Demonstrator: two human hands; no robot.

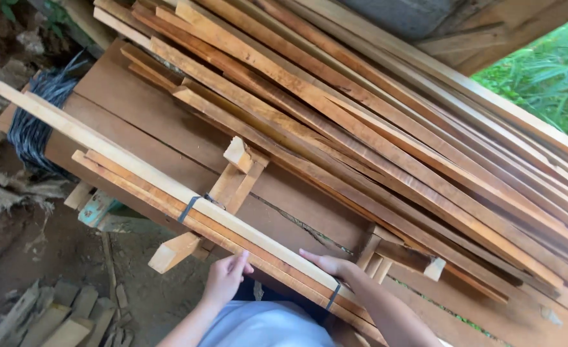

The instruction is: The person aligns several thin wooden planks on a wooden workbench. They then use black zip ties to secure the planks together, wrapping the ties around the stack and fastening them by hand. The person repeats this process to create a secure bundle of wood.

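The left hand (225,275) pinches the near edge of a strapped bundle of wooden strips (168,189) on the worktop (130,106); the right hand (330,263) lies open, fingers flat on it.

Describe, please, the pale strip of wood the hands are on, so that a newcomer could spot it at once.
Start at the wide brown workbench, under the heap of reddish slats. Along its near edge runs a bundle of long strips, where the left hand and right hand rest. The pale strip lies on top, lighter than the orange strips beneath and crossed by dark bands.
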